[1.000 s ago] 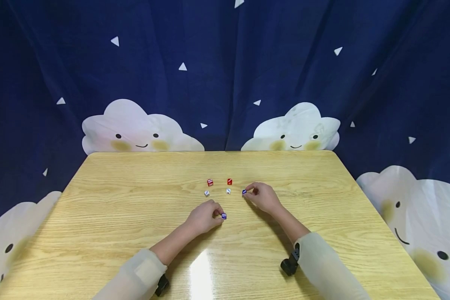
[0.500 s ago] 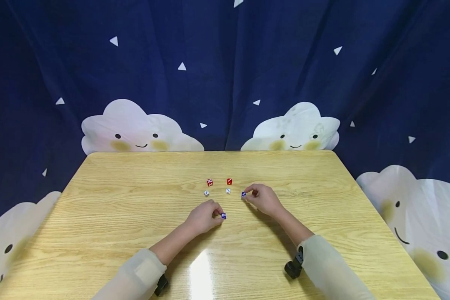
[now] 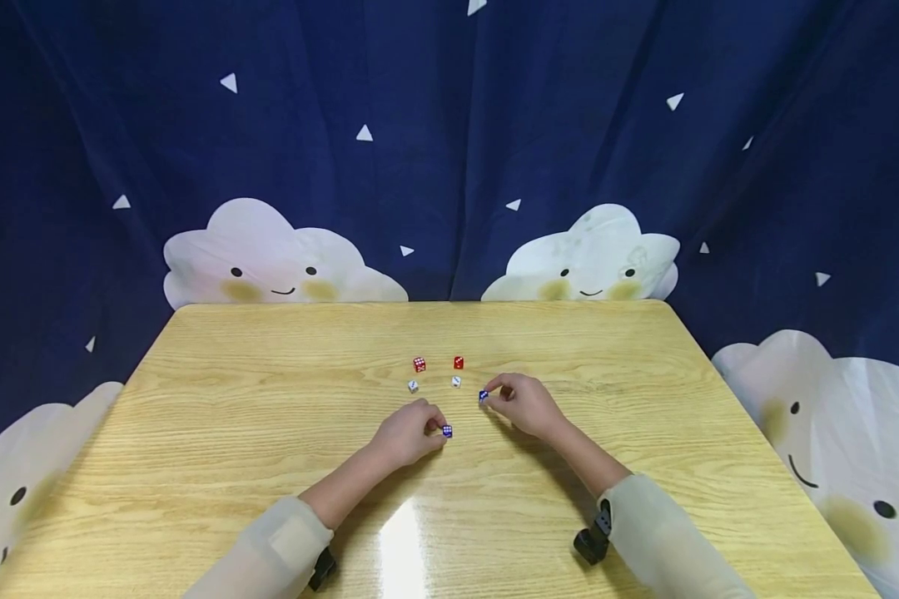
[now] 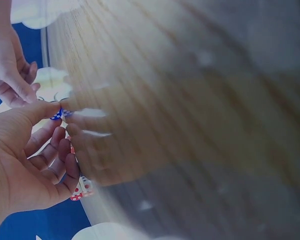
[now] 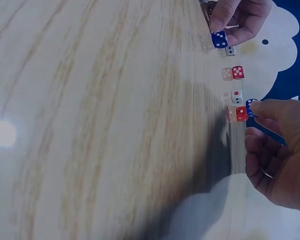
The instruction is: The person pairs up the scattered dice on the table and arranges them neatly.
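Observation:
My left hand (image 3: 410,434) pinches a blue die (image 3: 447,431) between thumb and finger, low over the wooden table near its middle. Farther right, my right hand (image 3: 528,405) pinches another blue die (image 3: 483,396) by its thumb and fingertips. Two white dice lie beyond the hands, a left one (image 3: 413,386) and a right one (image 3: 456,381). Behind them are two red dice, a left one (image 3: 419,364) and a right one (image 3: 459,363). The right wrist view shows white pips on the blue die (image 5: 219,39) in the left hand.
The light wooden table (image 3: 270,358) stretches out on all sides of the hands. A dark blue curtain (image 3: 449,150) with white clouds and triangles hangs behind its far edge. Glare (image 3: 402,549) shines on the table near the front.
My right hand has drawn its blue die a little toward me and slightly left. The left hand and the red and white dice stay where they were.

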`<state>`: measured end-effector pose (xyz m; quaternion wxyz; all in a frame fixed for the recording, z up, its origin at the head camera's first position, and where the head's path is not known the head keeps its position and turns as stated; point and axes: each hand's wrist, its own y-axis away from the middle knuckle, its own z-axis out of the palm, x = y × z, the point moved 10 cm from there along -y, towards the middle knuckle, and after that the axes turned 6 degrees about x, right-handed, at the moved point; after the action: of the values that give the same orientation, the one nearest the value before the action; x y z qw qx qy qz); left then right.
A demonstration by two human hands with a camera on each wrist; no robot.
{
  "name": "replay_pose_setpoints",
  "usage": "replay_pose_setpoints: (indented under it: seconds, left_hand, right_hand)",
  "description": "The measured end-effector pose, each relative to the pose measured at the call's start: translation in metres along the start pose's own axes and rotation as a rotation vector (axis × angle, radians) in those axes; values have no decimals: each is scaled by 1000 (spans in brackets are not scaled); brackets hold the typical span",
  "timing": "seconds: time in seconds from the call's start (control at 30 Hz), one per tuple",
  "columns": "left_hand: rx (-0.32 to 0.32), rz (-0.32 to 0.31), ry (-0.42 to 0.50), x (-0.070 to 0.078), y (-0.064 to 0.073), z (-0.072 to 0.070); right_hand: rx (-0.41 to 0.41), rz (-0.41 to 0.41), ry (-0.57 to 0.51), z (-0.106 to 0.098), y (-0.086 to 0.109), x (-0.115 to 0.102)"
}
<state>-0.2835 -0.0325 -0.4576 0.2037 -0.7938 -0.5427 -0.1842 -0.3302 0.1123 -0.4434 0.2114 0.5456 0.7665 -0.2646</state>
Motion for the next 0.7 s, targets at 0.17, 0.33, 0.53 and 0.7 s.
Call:
replay_pose_setpoints:
  seconds: [0.17,0.33,0.53,0.7]
  left_hand:
    - [1,10,2,1,-1,-1]
    - [1,8,9,0,-1,-1]
    - [-5,8,20,0,0,0]
    - [-4,10,28,0,0,0]
  right_hand:
    - [-2,-16,8,1,0,-3]
    - [-4,-18,0,2,2,-8]
    - [-26,-39,1,7,7,-17]
    - [-53,-34,-10,13,12,-22]
